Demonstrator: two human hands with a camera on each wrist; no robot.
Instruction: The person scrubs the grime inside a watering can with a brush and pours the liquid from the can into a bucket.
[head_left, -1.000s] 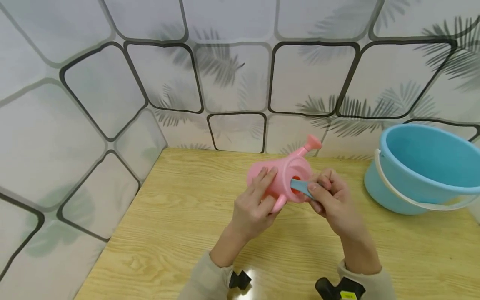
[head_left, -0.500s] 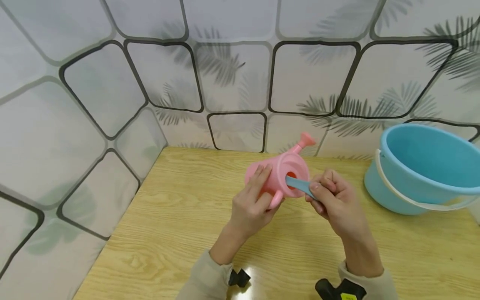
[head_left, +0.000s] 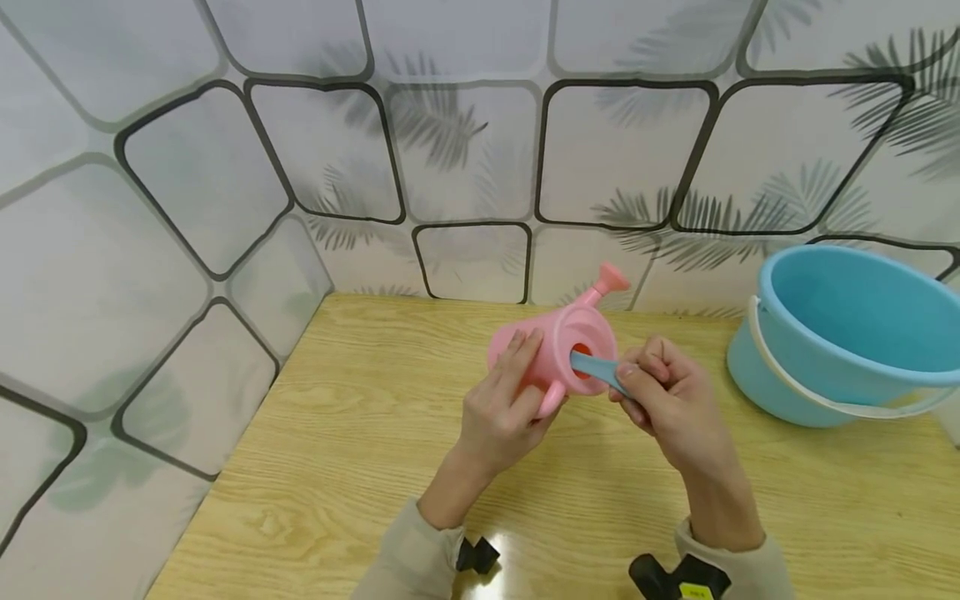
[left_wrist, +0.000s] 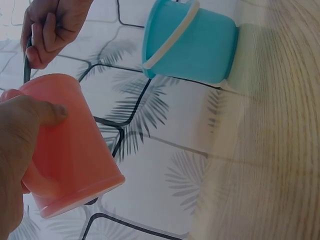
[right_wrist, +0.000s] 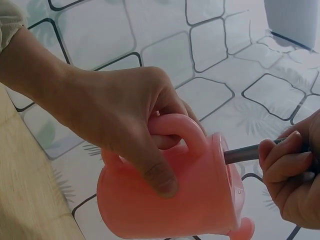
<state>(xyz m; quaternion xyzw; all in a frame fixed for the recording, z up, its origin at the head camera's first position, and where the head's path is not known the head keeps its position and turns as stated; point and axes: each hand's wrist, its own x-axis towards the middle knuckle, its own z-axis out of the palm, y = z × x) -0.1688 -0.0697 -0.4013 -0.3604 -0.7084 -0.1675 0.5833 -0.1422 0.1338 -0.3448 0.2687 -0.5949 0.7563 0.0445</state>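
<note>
A person holds a pink watering can above a wooden table, its body tipped on its side and its open top turned toward the right hand. The left hand grips the can, the thumb lying along its side and a finger showing through the loop of its handle in the right wrist view. The right hand pinches a blue-grey tool, one end of which enters the can's opening, where a patch of orange-red shows; the tool's inner end is hidden. The can's spout points up toward the patterned wall. At the right, well apart from the can, a blue bucket stands upright on the table, its white handle hanging down in front. Pale sleeves cover both forearms.
</note>
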